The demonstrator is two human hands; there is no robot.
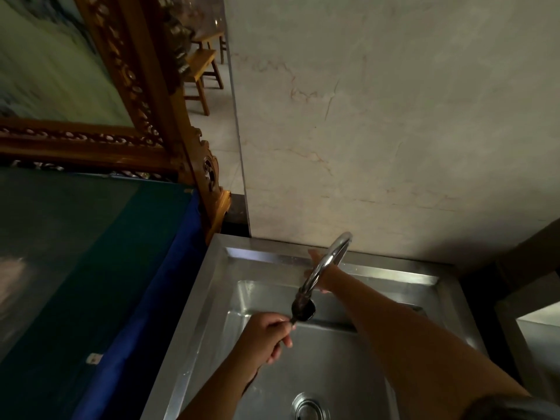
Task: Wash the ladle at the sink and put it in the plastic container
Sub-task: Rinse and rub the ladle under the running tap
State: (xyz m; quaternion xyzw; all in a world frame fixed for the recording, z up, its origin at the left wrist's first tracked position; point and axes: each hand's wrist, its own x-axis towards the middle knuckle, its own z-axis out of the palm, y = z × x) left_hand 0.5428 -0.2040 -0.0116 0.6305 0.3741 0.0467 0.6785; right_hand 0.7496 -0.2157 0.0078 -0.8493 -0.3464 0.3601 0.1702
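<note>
My left hand [266, 336] grips the handle of a dark ladle [303, 309] over the steel sink [212, 298]. The ladle's bowl sits right under the spout of the curved chrome faucet [328, 262]. My right hand [321, 269] reaches across the basin to behind the faucet, and the faucet's neck hides most of it. Its fingers look spread near the faucet's base, though I cannot make out what they touch. The plastic container is not in view.
The sink's drain [309, 407] lies near the bottom edge. A marbled wall [378, 131] rises behind the sink. A blue-green covered surface [91, 268] and a carved wooden frame [169, 122] stand to the left. Wooden stools [203, 74] show in the far room.
</note>
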